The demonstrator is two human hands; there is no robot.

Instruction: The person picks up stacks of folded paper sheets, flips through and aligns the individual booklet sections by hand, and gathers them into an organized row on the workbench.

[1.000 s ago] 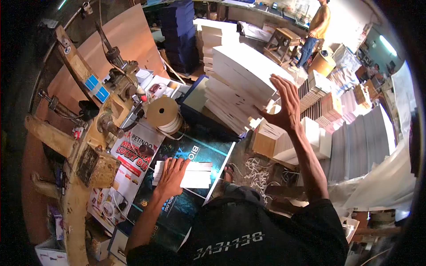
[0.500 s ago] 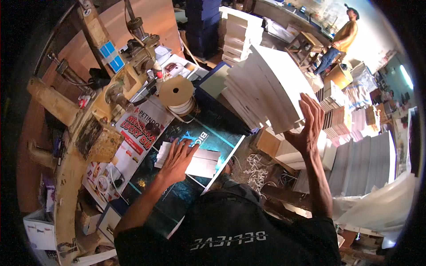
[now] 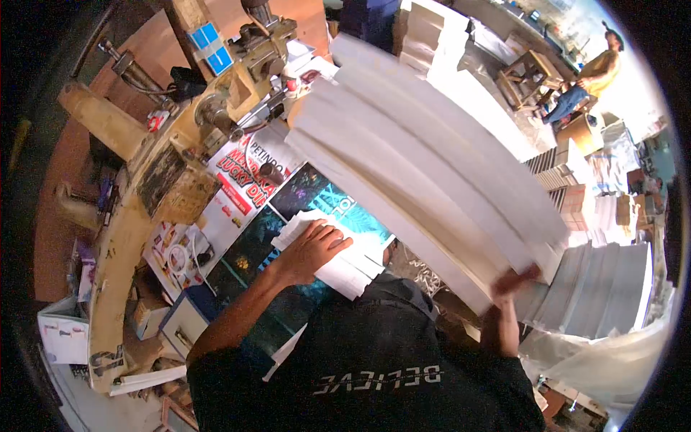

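Note:
My left hand (image 3: 314, 252) is closed over a small bundle of white paper strips (image 3: 349, 268), its fingers bent and close together on top. The strips are slightly fanned and lie over a dark, blue-printed board (image 3: 248, 248) on the work table. Motion smears my right hand (image 3: 515, 284), which is at the lower right end of a large, thick stack of white paper sheets (image 3: 425, 158). This stack is bowed and tilted, slanting across the middle of the view. Its lower end meets my right hand, whose fingers are mostly hidden or blurred.
A beige metal machine (image 3: 173, 173) with a curved frame stands at left, beside a printed poster (image 3: 245, 173). Grey-edged paper stacks (image 3: 590, 288) stand at right, partly under clear plastic (image 3: 583, 353). Another person (image 3: 594, 75) is near a wooden stool (image 3: 529, 75) at the back right.
The large stack has swung down and toward me and now covers the spool. My right hand has moved lower. My left hand and the paper strips have shifted right, and the strips have fanned out.

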